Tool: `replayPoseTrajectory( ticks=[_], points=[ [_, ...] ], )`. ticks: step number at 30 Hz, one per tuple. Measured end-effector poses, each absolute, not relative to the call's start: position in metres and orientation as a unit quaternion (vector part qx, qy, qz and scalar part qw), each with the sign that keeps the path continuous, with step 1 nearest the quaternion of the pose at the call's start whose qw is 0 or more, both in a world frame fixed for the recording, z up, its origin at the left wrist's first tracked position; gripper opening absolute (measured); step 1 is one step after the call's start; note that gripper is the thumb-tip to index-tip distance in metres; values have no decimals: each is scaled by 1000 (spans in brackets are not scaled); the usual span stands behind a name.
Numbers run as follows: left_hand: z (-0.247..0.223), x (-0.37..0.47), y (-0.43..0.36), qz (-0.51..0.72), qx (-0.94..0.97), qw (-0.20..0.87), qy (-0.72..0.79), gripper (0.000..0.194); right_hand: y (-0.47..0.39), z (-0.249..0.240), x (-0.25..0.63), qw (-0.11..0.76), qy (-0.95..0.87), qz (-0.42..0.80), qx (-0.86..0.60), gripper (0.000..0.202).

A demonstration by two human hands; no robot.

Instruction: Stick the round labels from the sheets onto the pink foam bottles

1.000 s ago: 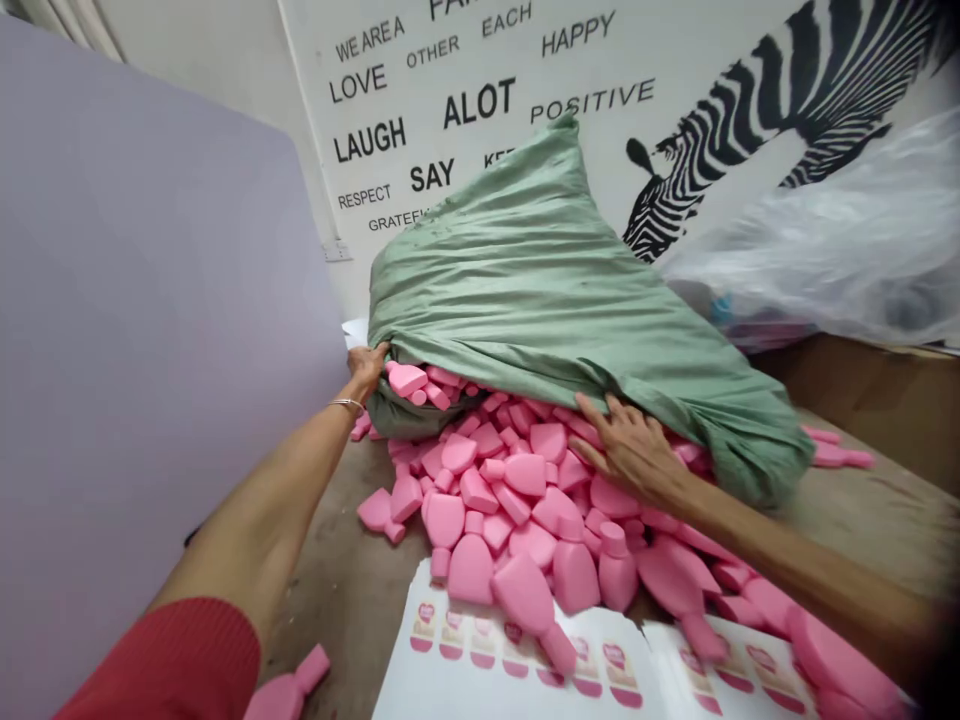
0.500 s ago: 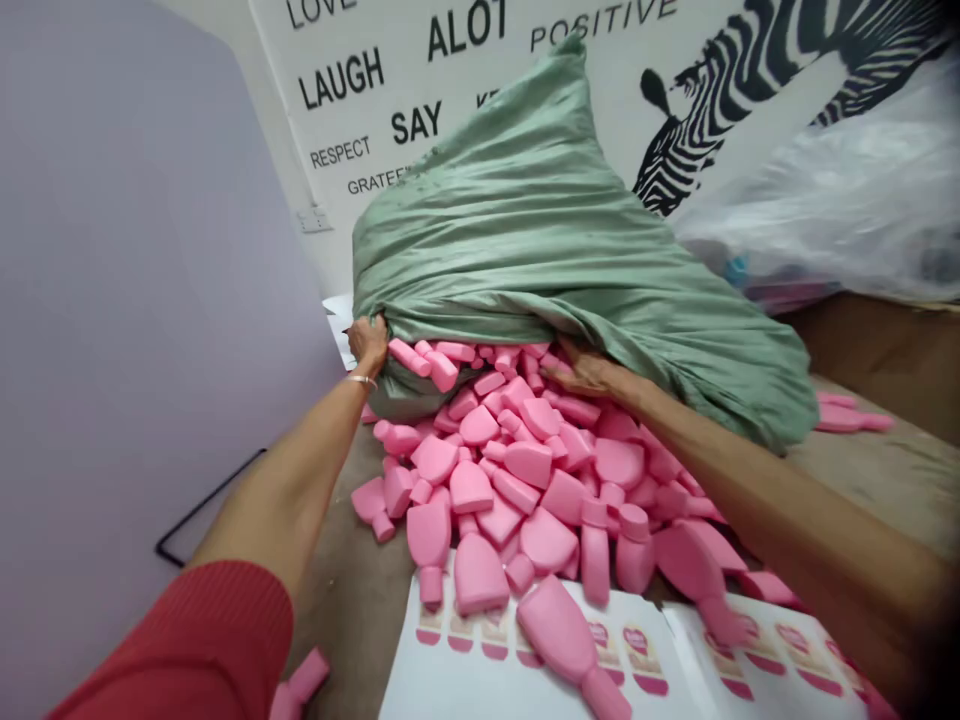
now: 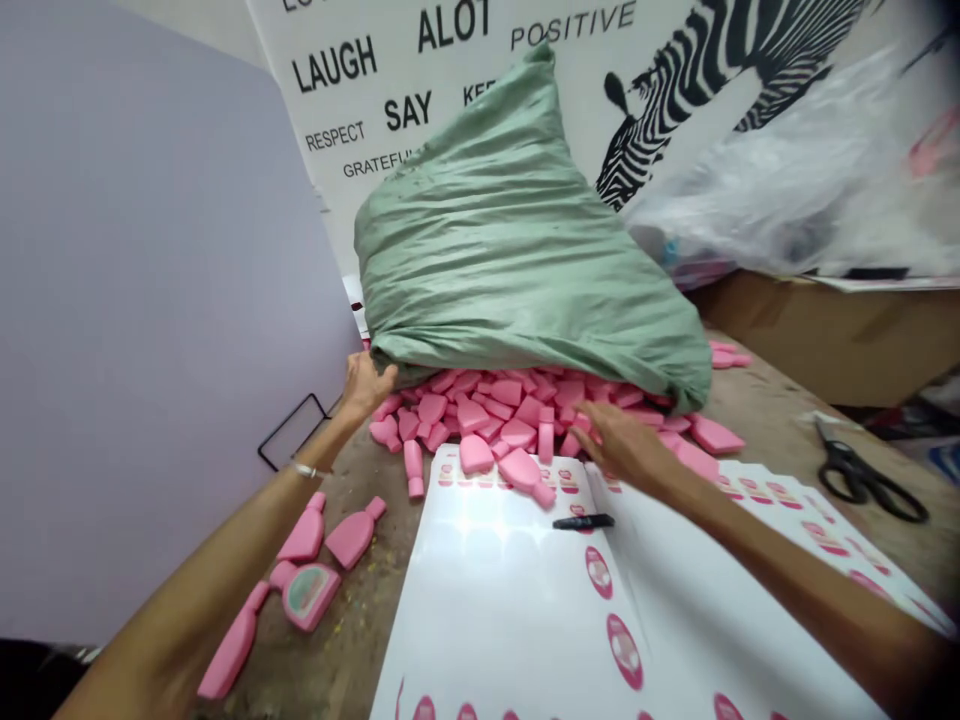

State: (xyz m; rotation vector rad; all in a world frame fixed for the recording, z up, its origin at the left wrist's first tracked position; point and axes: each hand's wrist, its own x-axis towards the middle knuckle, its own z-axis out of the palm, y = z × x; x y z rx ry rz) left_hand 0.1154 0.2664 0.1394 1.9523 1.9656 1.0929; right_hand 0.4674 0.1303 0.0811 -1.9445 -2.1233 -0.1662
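Note:
A large green cloth sack (image 3: 517,240) leans against the wall, its mouth turned down over a heap of pink plastic bottles (image 3: 517,405). My left hand (image 3: 366,385) is at the sack's lower left corner, thumb stretched out; its other fingers are partly hidden, and it does not visibly grasp the cloth. Over the heap's right side, my right hand (image 3: 619,435) has its fingers spread, touching or close to the bottles. Printed label sheets (image 3: 495,580) lie in front, with a few bottles on their far edge. A labelled pink bottle (image 3: 309,597) lies among loose ones at the left.
A small black cutter or pen (image 3: 583,522) lies on the sheets. Black scissors (image 3: 862,480) rest on the table at the right, before a cardboard box (image 3: 840,335) and clear plastic bags (image 3: 780,190). A pale panel (image 3: 150,300) borders the left side.
My view has drawn back, showing more label sheets and the scissors. The sack's mouth sits lower over the heap. My right hand has come out from under the cloth, and my left grip has loosened.

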Motion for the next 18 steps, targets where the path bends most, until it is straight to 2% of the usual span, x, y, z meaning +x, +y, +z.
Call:
replayPoseTrajectory(
  ticks=[3, 6, 9, 12, 14, 18],
  points=[
    [117, 111, 204, 378, 679, 63, 626, 42, 59, 45, 448, 146, -810, -5, -567, 32],
    [93, 117, 157, 390, 698, 44, 599, 43, 21, 14, 438, 170, -835, -50, -521, 32],
    [78, 128, 136, 391, 728, 22, 564, 42, 19, 6, 438, 213, -827, -85, -513, 32],
    [75, 137, 142, 387, 755, -10, 529, 44, 44, 21, 448, 272, -767, -99, -573, 32],
    [75, 142, 155, 375, 766, -69, 518, 48, 69, 34, 461, 325, -670, -96, -660, 34],
    [74, 166, 186, 335, 794, -200, 466, 52, 122, 48, 508, 395, -429, -75, -809, 60]
  ],
)
